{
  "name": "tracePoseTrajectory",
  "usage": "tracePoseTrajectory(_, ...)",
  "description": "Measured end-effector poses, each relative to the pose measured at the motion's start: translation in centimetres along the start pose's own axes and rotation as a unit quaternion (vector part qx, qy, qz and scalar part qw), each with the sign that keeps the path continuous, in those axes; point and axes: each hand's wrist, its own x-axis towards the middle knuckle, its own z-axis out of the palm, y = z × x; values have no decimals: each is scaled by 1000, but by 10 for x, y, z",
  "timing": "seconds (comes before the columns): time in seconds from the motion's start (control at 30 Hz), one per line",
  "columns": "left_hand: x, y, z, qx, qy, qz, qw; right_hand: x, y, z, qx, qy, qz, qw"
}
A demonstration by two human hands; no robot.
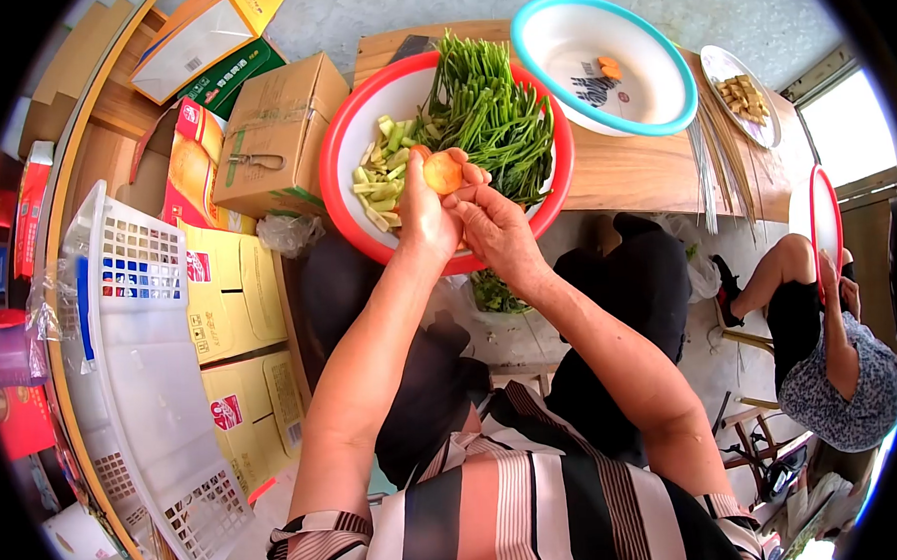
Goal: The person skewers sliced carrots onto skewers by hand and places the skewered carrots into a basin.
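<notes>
Striped shirt (pixel 539 516), orange piece (pixel 443 174) in left hand (pixel 424 206), bare table edge (pixel 630 200)

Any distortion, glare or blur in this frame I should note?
Head view: fisheye distortion bows the white plastic basket, and black fills the corners; head view: the bright opening at right is blown out white; head view: the carrot piece, left hand and right hand look reasonably sharp.

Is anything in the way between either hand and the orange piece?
Nothing visible. The left hand holds the orange piece, and the right hand is at its near edge, though contact there is unclear. The greens lie beyond it, not between.
</notes>
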Motion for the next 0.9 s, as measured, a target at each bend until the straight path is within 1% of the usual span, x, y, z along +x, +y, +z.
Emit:
tracePoseTrajectory(0.07, 2, 6, 0, 2, -2, 9, 1000, -6, -29, 0, 10, -30, 72, 997)
tracePoseTrajectory(0.1, 3, 10, -1, 6, 11, 17, 1000, -9, -34, 0, 11, -31, 72, 997)
tracePoseTrajectory(0.17, 6, 16, -5, 9, 25, 24, 999, -16, -38, -1, -41, -44, 100, 993)
tracePoseTrajectory(0.2, 9, 19, -8, 40, 8, 63, 997, -17, -33, -2, -41, -45, 101, 993)
tracePoseTrajectory(0.23, 9, 21, -8, 71, -9, 102, 992, -17, -26, -3, -51, -50, 73, 995)
tracePoseTrajectory(0.27, 6, 18, -5, 73, 3, 99, 992, -18, -20, -5, -60, -54, 45, 996)
tracePoseTrajectory(0.3, 6, 15, -5, 74, 3, 97, 993, -17, -16, -7, -59, -52, 45, 996)
tracePoseTrajectory(0.37, 6, 10, -3, 73, -3, 54, 996, -13, -14, -9, -71, -40, 8, 997)
tracePoseTrajectory(0.4, 2, -1, 0, 106, 4, 42, 993, -11, -16, -11, -72, -40, 6, 997)
tracePoseTrajectory(0.43, -5, -5, 8, 93, 22, -6, 995, -8, -21, -11, -27, -22, 34, 999)
tracePoseTrajectory(0.47, -4, -3, 7, 101, -8, -7, 995, -7, -25, -11, 19, -2, 63, 998)
tracePoseTrajectory(0.5, -5, -1, 5, 109, -38, -10, 993, -6, -29, -12, 20, 1, 63, 998)
tracePoseTrajectory(0.53, -1, 0, 4, 109, -38, -10, 993, -5, -34, -15, 28, 2, 75, 997)
tracePoseTrajectory(0.57, 5, 1, 4, 97, -51, 11, 994, -4, -38, -18, 37, 2, 87, 995)
tracePoseTrajectory(0.6, 11, 4, 3, 86, -64, 31, 994, -2, -40, -21, 13, 31, 59, 998)
tracePoseTrajectory(0.63, 13, 12, -1, 151, 0, 40, 988, -1, -43, -29, -2, 36, 78, 996)
tracePoseTrajectory(0.7, 15, 24, -14, 262, 34, 64, 962, -1, -52, -44, 19, 57, 76, 995)
tracePoseTrajectory(0.73, 14, 27, -18, 286, 36, 84, 954, -1, -57, -51, 17, 58, 68, 996)
tracePoseTrajectory(0.77, 15, 28, -20, 286, 36, 83, 954, -2, -62, -56, 22, 60, 60, 996)
tracePoseTrajectory(0.83, 19, 26, -23, 455, 60, 65, 886, -4, -64, -63, 19, 67, 59, 996)
tracePoseTrajectory(0.87, 21, 22, -27, 487, 50, 93, 867, -6, -65, -64, 19, 68, 59, 996)
tracePoseTrajectory(0.9, 23, 19, -30, 488, 49, 93, 866, -8, -67, -66, 14, 66, 59, 996)
